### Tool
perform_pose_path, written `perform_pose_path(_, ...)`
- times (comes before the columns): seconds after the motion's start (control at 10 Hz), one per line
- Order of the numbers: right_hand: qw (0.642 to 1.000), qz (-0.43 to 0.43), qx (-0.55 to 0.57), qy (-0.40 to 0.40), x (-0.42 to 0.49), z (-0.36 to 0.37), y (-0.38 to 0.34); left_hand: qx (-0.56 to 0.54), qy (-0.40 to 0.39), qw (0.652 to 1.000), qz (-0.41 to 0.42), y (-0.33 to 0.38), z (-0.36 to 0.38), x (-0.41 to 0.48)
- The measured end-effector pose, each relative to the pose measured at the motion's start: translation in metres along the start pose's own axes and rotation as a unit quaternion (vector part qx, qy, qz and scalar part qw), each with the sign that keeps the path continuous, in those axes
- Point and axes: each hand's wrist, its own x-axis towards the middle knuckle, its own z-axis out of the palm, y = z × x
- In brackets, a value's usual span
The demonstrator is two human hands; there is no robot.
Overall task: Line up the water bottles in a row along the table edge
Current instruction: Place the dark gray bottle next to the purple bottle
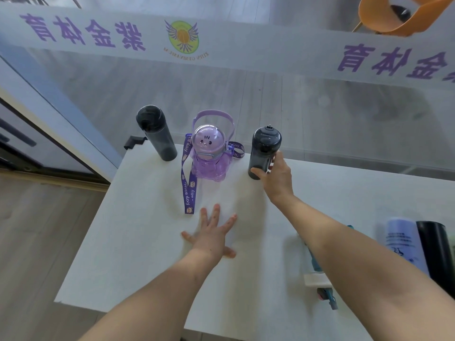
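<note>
Behind the white table [138,242] ran a glass wall with purple lettering, and three bottles stood upright along its far edge: a tall dark bottle [156,133], a purple bear-shaped bottle [209,153] with its strap [188,185] trailing toward the person, and a short dark bottle [264,152]. The right hand [277,177] was wrapped around the short dark bottle near its base. The left hand [213,233] lay flat on the tabletop, fingers spread, gripping nothing.

The bear bottle [209,153] is standing at the far edge of the table [138,242]. Left of it the tall bottle [156,132] is standing; right of it, another bottle [264,152] is sitting in my right hand [275,179]. My left hand [211,236] is lying flat in front of it.
</note>
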Motion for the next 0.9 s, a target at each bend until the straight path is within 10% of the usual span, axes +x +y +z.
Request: perform_pose_path(0.9,1.0,-0.004,0.019,-0.017,0.011,-0.003,-0.002,0.002,0.002,1.0,0.0,-0.001,0.001,0.0)
